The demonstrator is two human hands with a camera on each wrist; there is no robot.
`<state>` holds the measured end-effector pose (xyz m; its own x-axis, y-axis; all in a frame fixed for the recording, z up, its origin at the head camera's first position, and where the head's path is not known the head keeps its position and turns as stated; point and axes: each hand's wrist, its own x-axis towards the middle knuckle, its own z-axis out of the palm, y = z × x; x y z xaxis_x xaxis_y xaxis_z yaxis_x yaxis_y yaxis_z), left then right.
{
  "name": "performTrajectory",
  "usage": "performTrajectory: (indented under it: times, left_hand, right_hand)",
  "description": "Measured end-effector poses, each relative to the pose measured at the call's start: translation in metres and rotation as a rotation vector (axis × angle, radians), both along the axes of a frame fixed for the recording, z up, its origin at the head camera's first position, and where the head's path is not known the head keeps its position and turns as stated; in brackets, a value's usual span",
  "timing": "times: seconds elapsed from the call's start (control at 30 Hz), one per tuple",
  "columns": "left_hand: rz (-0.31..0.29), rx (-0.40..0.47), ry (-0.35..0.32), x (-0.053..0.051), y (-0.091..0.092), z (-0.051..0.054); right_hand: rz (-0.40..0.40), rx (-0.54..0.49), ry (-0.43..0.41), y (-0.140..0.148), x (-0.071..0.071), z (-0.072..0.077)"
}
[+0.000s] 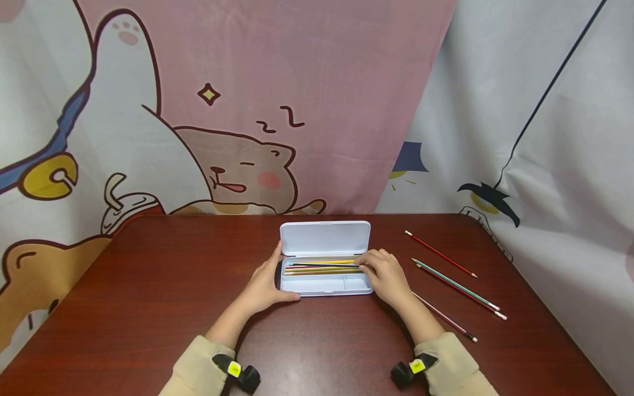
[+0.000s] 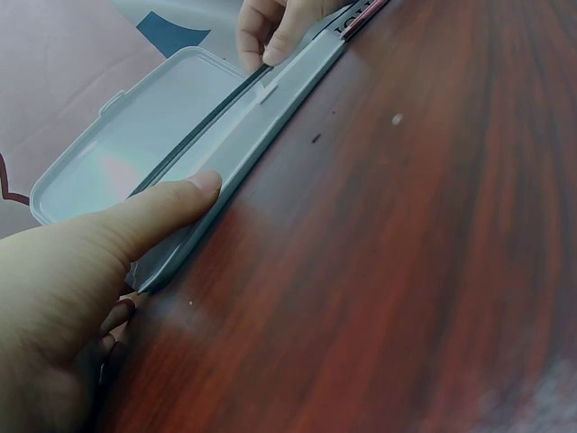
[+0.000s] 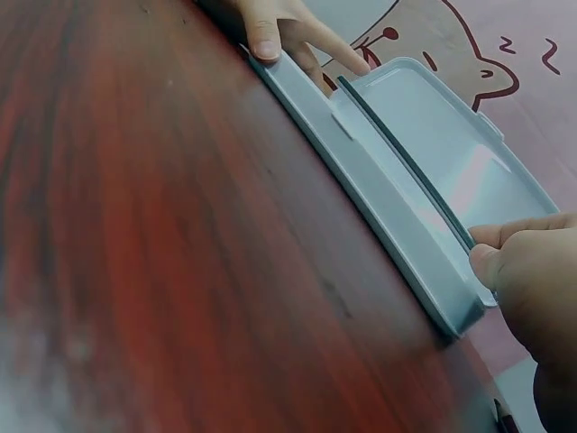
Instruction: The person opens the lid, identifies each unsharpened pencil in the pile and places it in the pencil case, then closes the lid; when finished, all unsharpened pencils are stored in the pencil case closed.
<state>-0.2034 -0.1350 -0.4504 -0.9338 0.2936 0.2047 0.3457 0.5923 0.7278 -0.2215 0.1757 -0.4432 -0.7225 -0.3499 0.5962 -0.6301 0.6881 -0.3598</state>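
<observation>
A white pencil case (image 1: pixel 317 285) lies with its lid raised at the back of the table. Several coloured pencils (image 1: pixel 322 271) lie lengthwise in its rear compartment. My left hand (image 1: pixel 262 283) grips the case's left end, thumb on the front edge and fingers toward the back corner. Over the rear compartment, my right hand (image 1: pixel 388 278) pinches the right end of a dark pencil (image 3: pixel 401 153) between thumb and forefinger. That pencil runs along the case, parallel to the others. Whether it touches those below is hard to tell.
On the table (image 1: pixel 148 308) to the right lie a red pencil (image 1: pixel 441 253), a green pencil (image 1: pixel 455 283) beside another red one, and a pinkish pencil (image 1: pixel 446 316) partly hidden by my right forearm. A printed cloth (image 1: pixel 346 110) hangs behind the table's far edge.
</observation>
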Motion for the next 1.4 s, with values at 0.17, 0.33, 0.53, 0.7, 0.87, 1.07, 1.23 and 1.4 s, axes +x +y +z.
performTrajectory:
  times: [0.17, 0.33, 0.53, 0.7, 0.87, 1.07, 1.23, 1.4]
  left_hand:
    - [0.003, -0.005, -0.004, 0.0, 0.001, 0.001]
    - [0.001, -0.003, -0.007, 0.001, 0.001, 0.002]
    - [0.002, -0.008, 0.001, 0.0, 0.0, 0.0]
    - [0.002, -0.012, 0.004, 0.0, 0.0, 0.0]
    - [0.001, -0.014, 0.006, 0.0, 0.0, 0.0]
    - [0.007, -0.011, 0.0, 0.001, 0.0, -0.001]
    - [0.007, -0.007, 0.004, 0.001, 0.001, 0.0]
    - [0.004, -0.004, 0.008, 0.001, 0.001, 0.001]
  right_hand:
    - [0.015, 0.009, 0.016, -0.004, -0.002, -0.001]
    - [0.026, 0.029, 0.004, -0.007, -0.004, -0.002]
    - [0.032, 0.057, -0.014, -0.009, -0.005, -0.002]
    - [0.033, 0.069, -0.024, -0.008, -0.005, -0.002]
    - [0.038, 0.078, -0.019, -0.008, -0.005, -0.001]
    - [0.047, 0.085, -0.029, -0.01, -0.004, 0.001]
    - [0.053, 0.083, -0.034, -0.013, -0.004, 0.001]
    - [0.043, 0.075, -0.04, -0.014, -0.005, 0.001]
